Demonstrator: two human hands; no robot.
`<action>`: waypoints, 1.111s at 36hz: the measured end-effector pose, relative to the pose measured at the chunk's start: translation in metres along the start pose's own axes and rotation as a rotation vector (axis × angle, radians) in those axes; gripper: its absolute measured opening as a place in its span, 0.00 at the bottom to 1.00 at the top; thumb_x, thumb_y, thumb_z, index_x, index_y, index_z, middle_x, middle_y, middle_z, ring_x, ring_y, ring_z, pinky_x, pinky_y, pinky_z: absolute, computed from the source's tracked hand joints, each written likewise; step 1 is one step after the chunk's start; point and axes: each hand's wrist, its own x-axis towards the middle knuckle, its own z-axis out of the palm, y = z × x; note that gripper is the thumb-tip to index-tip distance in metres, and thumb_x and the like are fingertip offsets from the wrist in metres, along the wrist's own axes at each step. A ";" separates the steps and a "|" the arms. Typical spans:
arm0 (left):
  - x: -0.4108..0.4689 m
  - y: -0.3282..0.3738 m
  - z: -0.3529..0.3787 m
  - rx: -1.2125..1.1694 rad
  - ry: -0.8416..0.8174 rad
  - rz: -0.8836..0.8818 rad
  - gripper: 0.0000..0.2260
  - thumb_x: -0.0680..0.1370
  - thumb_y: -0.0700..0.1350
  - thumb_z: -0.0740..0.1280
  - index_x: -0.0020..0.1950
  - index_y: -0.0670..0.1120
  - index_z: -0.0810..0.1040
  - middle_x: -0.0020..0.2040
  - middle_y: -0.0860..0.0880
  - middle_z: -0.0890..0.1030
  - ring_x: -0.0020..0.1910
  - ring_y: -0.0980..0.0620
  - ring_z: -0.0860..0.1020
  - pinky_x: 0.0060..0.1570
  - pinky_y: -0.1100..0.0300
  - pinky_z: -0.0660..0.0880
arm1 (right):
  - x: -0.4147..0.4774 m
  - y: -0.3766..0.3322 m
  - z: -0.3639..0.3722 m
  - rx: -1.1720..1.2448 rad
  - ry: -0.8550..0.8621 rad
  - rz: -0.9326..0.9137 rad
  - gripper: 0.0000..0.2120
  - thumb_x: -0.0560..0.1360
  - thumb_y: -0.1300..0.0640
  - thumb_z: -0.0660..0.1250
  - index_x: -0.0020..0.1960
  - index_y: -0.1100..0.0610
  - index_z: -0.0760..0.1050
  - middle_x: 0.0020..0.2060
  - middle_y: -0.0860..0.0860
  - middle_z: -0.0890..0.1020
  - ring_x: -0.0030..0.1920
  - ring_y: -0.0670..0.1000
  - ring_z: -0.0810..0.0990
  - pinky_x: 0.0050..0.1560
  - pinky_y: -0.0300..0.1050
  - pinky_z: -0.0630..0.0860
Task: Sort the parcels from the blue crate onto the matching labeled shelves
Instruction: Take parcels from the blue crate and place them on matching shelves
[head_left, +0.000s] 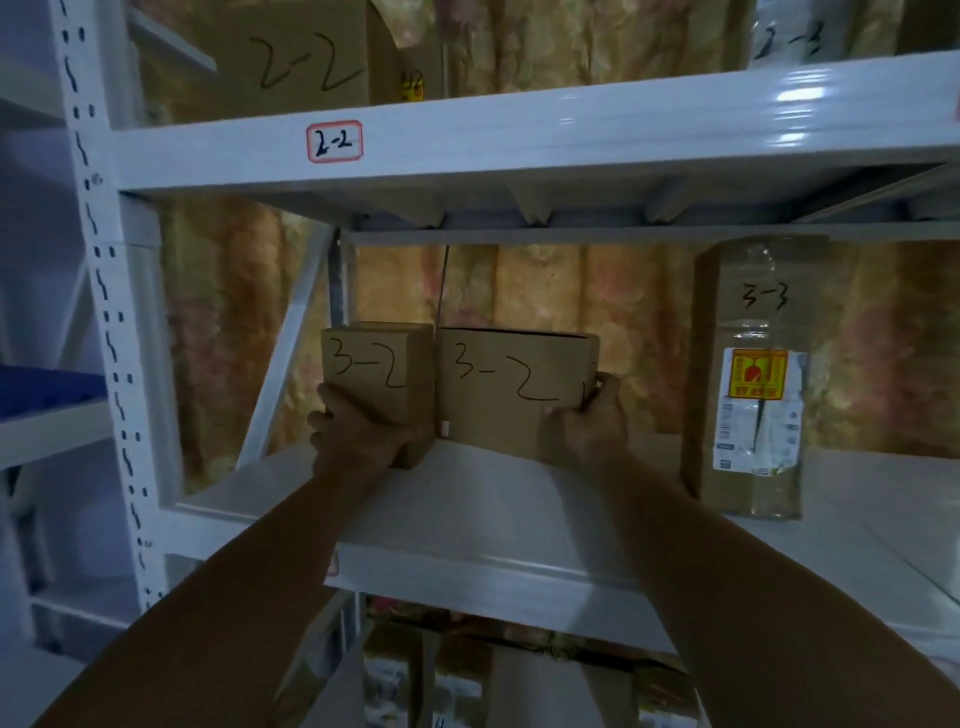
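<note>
Two brown cardboard parcels marked "3-2" stand side by side on the white middle shelf (467, 499). My left hand (358, 431) grips the lower front of the smaller left parcel (376, 364). Beside it, my right hand (592, 421) holds the lower right corner of the wider right parcel (509, 384). Both parcels rest on the shelf board and touch each other. The blue crate is not in sight.
A tall parcel marked "3-3" (753, 374) stands on the same shelf to the right. Above, the beam carries a red-framed label "2-2" (334, 141), with a "2-2" box (291, 57) on it. White upright post (98, 291) at left; more parcels below.
</note>
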 end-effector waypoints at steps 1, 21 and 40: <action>-0.002 -0.002 -0.005 0.004 -0.004 0.008 0.64 0.64 0.58 0.82 0.82 0.47 0.39 0.79 0.38 0.55 0.77 0.34 0.58 0.73 0.35 0.64 | 0.001 0.000 0.003 0.016 -0.014 -0.002 0.34 0.72 0.57 0.77 0.73 0.55 0.64 0.63 0.55 0.80 0.63 0.61 0.79 0.63 0.58 0.77; -0.025 -0.023 -0.047 0.030 0.047 0.084 0.62 0.57 0.67 0.80 0.80 0.50 0.49 0.75 0.42 0.61 0.75 0.36 0.62 0.67 0.34 0.69 | 0.016 -0.013 0.076 0.104 -0.191 0.008 0.33 0.77 0.60 0.71 0.77 0.56 0.58 0.61 0.54 0.78 0.63 0.61 0.77 0.61 0.53 0.75; -0.030 -0.025 -0.049 0.018 -0.037 0.116 0.63 0.63 0.65 0.80 0.81 0.51 0.40 0.74 0.42 0.58 0.71 0.33 0.66 0.66 0.38 0.69 | 0.002 0.002 0.065 0.031 -0.147 0.239 0.37 0.71 0.52 0.79 0.69 0.66 0.64 0.61 0.59 0.76 0.60 0.61 0.79 0.57 0.55 0.81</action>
